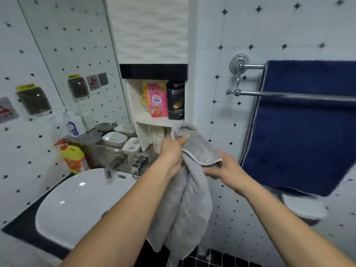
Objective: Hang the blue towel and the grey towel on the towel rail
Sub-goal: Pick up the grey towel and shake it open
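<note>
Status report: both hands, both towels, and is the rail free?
Left hand and right hand both gripping grey towel. Blue towel already on towel rail's back bar. Front bar bare, nothing blocking.

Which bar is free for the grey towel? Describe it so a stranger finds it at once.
Look at the tiled wall on the right, where the blue towel hangs. The rail there has two chrome bars. The upper back bar carries the blue towel; the free bar is the lower front one, bare along its visible length.

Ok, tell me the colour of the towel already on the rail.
Dark blue towel, head view.
</note>
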Demonstrator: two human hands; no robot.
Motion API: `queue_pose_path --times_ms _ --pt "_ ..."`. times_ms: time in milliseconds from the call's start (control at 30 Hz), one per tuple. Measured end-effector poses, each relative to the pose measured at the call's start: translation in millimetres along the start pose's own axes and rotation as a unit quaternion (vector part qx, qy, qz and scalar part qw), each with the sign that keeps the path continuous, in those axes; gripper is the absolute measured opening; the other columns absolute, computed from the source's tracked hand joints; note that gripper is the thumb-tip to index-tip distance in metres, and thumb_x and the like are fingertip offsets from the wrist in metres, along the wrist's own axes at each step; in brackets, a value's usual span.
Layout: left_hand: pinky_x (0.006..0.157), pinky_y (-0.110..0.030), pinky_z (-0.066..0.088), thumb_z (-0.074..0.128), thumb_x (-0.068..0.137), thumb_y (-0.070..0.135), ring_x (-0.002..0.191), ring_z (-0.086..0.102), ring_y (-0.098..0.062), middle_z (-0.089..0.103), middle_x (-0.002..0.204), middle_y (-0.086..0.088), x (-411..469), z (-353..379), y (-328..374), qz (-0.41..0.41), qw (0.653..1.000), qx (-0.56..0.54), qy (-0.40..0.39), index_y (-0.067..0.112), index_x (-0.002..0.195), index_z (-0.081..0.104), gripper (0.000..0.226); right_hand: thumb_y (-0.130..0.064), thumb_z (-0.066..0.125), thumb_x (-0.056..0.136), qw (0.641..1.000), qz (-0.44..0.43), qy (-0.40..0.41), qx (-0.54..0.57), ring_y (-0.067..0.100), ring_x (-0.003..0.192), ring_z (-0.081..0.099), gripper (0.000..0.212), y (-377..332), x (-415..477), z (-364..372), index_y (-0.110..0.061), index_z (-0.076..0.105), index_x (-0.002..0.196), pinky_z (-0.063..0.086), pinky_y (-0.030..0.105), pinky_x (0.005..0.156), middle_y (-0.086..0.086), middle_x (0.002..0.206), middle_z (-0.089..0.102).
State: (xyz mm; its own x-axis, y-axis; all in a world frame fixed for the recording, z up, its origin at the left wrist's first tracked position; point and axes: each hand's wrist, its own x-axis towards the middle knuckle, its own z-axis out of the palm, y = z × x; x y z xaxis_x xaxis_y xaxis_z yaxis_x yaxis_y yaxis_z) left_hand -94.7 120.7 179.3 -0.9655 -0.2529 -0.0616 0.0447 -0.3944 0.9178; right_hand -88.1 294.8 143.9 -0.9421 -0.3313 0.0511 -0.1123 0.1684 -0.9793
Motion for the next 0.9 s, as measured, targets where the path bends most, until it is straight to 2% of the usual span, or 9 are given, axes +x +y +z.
queue_pose_path --times_ms 100,233,300,433,567,633,700,767,900 --pt "0.074 -0.034 0.060 0.056 0.094 0.005 0.087 0.072 -0.026 0.073 0.097 -0.016 -7.4 48.0 -1.5 0.020 0.998 0.010 -0.051 0.001 0.116 0.060 0.023 -0.007 0.071 0.082 0.989 0.001 0.128 0.070 0.019 0.086 0.073 0.017 -2.7 -16.7 -38.3 -0.010 0.073 0.098 0.056 0.027 0.064 0.004 0.091 0.078" --pt "0.107 -0.045 0.043 0.056 0.096 0.009 0.126 0.053 -0.028 0.042 0.144 0.000 -18.5 99.2 -8.5 0.077 0.983 0.117 -0.116 0.021 0.153 0.024 0.067 -0.012 0.059 0.081 0.955 0.013 0.228 0.190 0.015 0.052 0.064 0.021 -17.2 -43.6 -87.6 -0.020 0.078 0.081 0.046 0.025 0.042 0.004 0.066 0.072" --pt "0.109 -0.043 0.041 0.055 0.095 0.006 0.126 0.053 -0.024 0.047 0.143 -0.001 -27.0 123.4 -13.3 0.091 0.972 0.147 -0.160 0.026 0.148 0.036 0.060 -0.009 0.053 0.078 0.937 0.006 0.281 0.207 0.017 0.048 0.051 0.027 -24.8 -55.7 -111.6 -0.021 0.077 0.074 0.034 0.023 0.042 0.004 0.060 0.063" --pt "0.092 -0.035 0.050 0.058 0.086 -0.002 0.098 0.061 -0.022 0.068 0.109 -0.012 -52.0 176.8 -25.5 0.113 0.941 0.205 -0.245 0.019 0.102 0.066 0.027 -0.016 0.058 0.082 0.896 0.039 0.359 0.258 0.018 0.055 0.066 0.028 -46.2 -76.8 -161.6 -0.019 0.078 0.063 0.048 0.023 0.051 0.000 0.066 0.075" --pt "0.085 -0.028 0.050 0.066 0.063 0.007 0.096 0.061 -0.013 0.064 0.106 0.004 -77.6 224.2 -37.5 0.138 0.876 0.271 -0.374 0.028 0.107 0.062 0.048 -0.010 0.046 0.095 0.916 0.030 0.352 0.190 0.018 0.077 0.060 0.027 -58.0 -100.6 -205.2 -0.008 0.066 0.112 0.051 0.024 0.068 0.000 0.081 0.070" --pt "0.090 -0.038 0.052 0.071 0.063 0.018 0.106 0.062 -0.020 0.060 0.118 -0.001 -89.5 248.2 -44.2 0.205 0.800 0.381 -0.416 0.027 0.123 0.054 0.062 -0.006 0.046 0.090 0.927 -0.045 0.370 0.047 0.016 0.078 0.061 0.031 -58.5 -111.8 -221.0 -0.003 0.064 0.114 0.052 0.024 0.068 -0.004 0.087 0.067" --pt "0.092 -0.042 0.051 0.069 0.069 0.026 0.109 0.060 -0.023 0.060 0.122 -0.002 -97.9 269.6 -46.4 0.240 0.763 0.448 -0.399 0.025 0.128 0.050 0.062 -0.014 0.050 0.078 0.918 -0.086 0.385 -0.047 0.004 0.070 0.061 0.028 -62.0 -123.0 -231.6 -0.024 0.069 0.096 0.049 0.017 0.060 -0.012 0.077 0.067" --pt "0.092 -0.039 0.050 0.060 0.081 0.024 0.111 0.059 -0.023 0.064 0.123 -0.001 -100.5 287.6 -45.7 0.256 0.768 0.449 -0.378 0.023 0.128 0.054 0.047 -0.020 0.053 0.071 0.917 -0.110 0.379 -0.064 -0.004 0.063 0.059 0.020 -67.1 -131.2 -240.8 -0.033 0.065 0.080 0.045 0.012 0.055 -0.018 0.070 0.067" --pt "0.085 -0.040 0.054 0.054 0.085 0.014 0.100 0.065 -0.024 0.072 0.107 -0.002 -100.3 314.2 -46.1 0.211 0.828 0.346 -0.388 0.019 0.110 0.066 0.028 -0.026 0.069 0.069 0.918 -0.159 0.362 -0.033 -0.003 0.076 0.066 0.027 -66.5 -147.3 -262.5 -0.029 0.064 0.095 0.049 0.012 0.062 -0.017 0.082 0.071"
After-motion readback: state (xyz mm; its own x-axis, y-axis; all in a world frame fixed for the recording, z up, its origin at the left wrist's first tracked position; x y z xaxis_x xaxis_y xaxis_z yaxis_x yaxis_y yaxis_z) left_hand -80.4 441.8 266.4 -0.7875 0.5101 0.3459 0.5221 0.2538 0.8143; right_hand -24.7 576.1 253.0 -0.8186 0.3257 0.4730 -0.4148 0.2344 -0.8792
